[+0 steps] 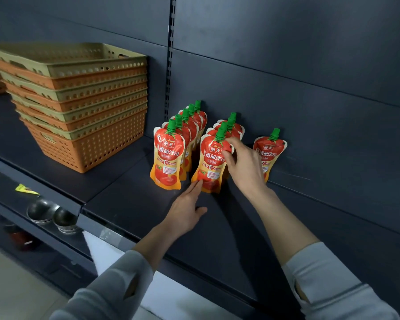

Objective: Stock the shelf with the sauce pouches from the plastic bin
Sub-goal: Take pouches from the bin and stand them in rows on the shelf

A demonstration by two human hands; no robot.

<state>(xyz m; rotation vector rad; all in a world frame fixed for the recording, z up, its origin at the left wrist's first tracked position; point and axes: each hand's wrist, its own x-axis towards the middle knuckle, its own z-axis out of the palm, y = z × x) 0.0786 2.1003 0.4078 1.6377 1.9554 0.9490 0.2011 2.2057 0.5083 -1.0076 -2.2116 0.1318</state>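
Red and orange sauce pouches with green caps stand upright on the dark shelf point(136, 204). A left row point(169, 158) of several runs toward the back panel. A middle row has its front pouch point(211, 162) nearest me. One single pouch point(268, 153) stands alone at the right by the back panel. My right hand point(243, 165) pinches the top right corner of the middle row's front pouch. My left hand point(186, 209) lies flat on the shelf, fingertips touching that pouch's lower left corner. The plastic bin that held the pouches is not in view.
A stack of orange and beige perforated baskets point(79, 107) fills the shelf's left side. A lower shelf at the left holds metal bowls point(52, 213). A slotted upright point(170, 54) divides the back panel. Bare shelf surface lies in front of and right of the pouches.
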